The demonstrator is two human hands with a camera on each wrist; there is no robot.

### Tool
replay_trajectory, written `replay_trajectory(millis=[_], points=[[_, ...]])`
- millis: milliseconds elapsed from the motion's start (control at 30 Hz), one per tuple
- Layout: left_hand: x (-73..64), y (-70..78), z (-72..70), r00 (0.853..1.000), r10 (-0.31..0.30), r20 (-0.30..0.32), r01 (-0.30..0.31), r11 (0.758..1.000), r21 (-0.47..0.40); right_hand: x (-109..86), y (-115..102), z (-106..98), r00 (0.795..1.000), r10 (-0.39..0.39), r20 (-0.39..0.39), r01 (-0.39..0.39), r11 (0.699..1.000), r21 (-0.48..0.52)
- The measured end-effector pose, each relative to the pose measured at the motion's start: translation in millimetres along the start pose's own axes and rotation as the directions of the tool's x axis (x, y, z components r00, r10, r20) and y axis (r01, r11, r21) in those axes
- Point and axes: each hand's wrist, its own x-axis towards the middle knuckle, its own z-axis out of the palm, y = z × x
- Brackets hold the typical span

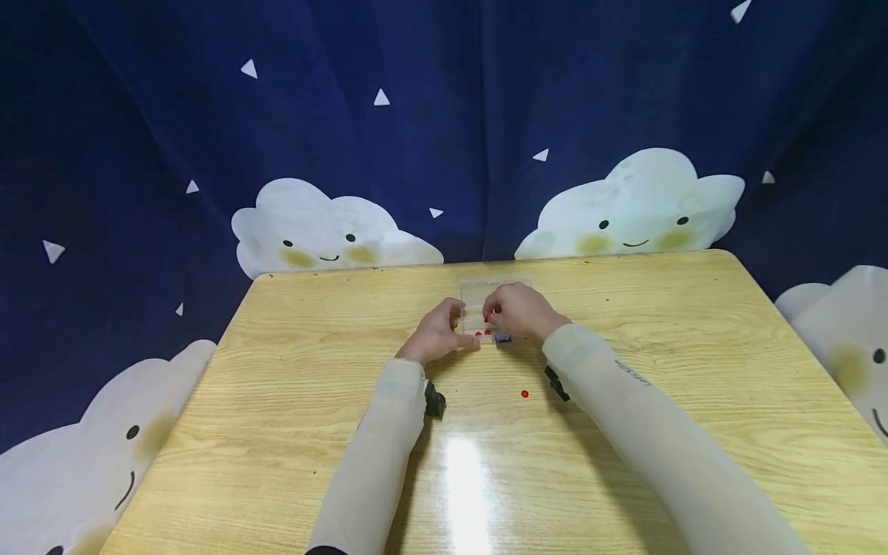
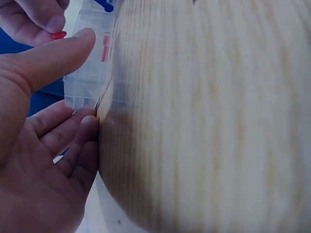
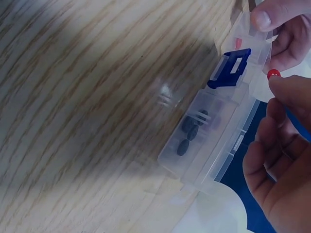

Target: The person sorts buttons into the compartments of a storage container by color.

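A clear plastic box (image 3: 218,116) with a blue latch (image 3: 232,70) stands on the table with its lid raised. My left hand (image 1: 435,333) holds the box's left end, thumb at the front side and fingers round the far side. Between thumb and fingertip my right hand (image 1: 523,308) pinches a small red button (image 3: 274,74) over the box's left part. Red pieces (image 2: 105,47) lie in the left part of the box. Several dark discs (image 3: 188,131) show through the wall at the other end.
One loose red button (image 1: 524,394) lies on the wooden table (image 1: 277,385), in front of the box near my right sleeve. A small yellow piece (image 1: 455,325) shows beside my left hand. Behind the table's far edge hangs a dark blue curtain (image 1: 444,116) with clouds.
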Motion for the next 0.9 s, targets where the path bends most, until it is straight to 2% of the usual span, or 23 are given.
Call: replay_trajectory(millis=[567,900], points=[[-0.3,-0.7,0.0,1.000,0.011,0.003,-0.011,1.000,0.001,0.7,-5.6,1.5,0.999,-0.015,0.046,0.016,1.000,-0.007],[-0.2,0.1,0.6,1.000,0.008,0.007,-0.008,1.000,-0.002,0.0,-5.3,2.3,0.999,-0.031,0.035,0.031,0.999,0.020]])
